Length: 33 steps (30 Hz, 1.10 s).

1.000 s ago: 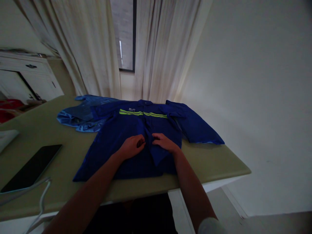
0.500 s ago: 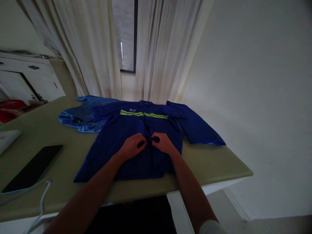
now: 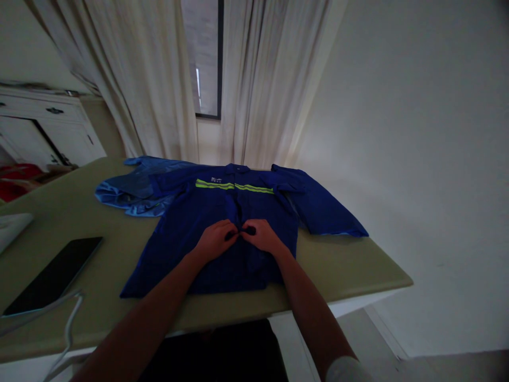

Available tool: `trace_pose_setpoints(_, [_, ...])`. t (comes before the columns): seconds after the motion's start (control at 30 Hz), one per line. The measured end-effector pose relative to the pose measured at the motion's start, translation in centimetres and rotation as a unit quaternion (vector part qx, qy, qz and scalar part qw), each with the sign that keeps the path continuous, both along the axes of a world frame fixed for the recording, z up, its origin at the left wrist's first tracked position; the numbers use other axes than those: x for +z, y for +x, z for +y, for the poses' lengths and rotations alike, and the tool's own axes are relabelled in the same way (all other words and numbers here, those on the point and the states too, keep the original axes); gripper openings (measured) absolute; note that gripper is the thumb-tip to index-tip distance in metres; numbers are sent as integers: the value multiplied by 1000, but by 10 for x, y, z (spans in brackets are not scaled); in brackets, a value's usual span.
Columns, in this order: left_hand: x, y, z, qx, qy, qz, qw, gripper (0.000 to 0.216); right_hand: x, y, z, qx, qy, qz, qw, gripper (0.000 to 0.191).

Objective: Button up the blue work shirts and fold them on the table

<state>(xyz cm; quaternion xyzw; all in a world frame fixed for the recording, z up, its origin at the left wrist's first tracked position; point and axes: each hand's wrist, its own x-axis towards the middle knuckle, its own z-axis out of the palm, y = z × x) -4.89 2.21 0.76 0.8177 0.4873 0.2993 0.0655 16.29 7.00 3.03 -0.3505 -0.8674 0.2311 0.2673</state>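
A dark blue work jacket point(image 3: 207, 212) lies spread front-up on the table, its collar toward the window. A yellow-green reflective stripe crosses its chest, with small pale lettering above it on the left. My left hand point(image 3: 217, 240) pinches one front edge of the jacket at the middle of the body. Opposite it, my right hand point(image 3: 262, 235) pinches the other front edge, and the fingertips of both hands meet. Whatever small fastening may be between the fingers is hidden. Above the hands the front gapes in a dark slit.
A lighter blue garment point(image 3: 135, 188) lies crumpled beyond the jacket's left sleeve. On the left of the olive tabletop point(image 3: 342, 270) are a dark tablet point(image 3: 55, 273), a white cable point(image 3: 68, 329) and a white object point(image 3: 14, 228). Curtains point(image 3: 151, 74) hang behind; a wall rises at right.
My right hand has moved left, drawing its jacket edge in until its fingertips meet those of my left hand. The left hand has barely shifted.
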Motion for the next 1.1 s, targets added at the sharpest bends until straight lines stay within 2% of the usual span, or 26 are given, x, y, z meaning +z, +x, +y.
trace_pose_setpoints(0.17, [-2,-1,1,-3,-5,-4,1000,9,-2,-3,-1,-24,15,-4,1000,9])
trace_pose_setpoints(0.4, [0,-2,1,-39,37,27,998,14,-5,-4,-2,-53,25,-5,998,9])
trace_pose_setpoints(0.73, [-3,-1,1,-11,32,70,997,8,-7,-1,1,6,27,-58,998,12])
trace_pose_setpoints(0.97, [-3,-1,0,-30,91,164,982,20,-11,2,3,16,27,-81,996,10])
trace_pose_setpoints(1.1, [-3,0,-1,-12,90,167,982,17,-11,1,1,27,0,-56,998,12])
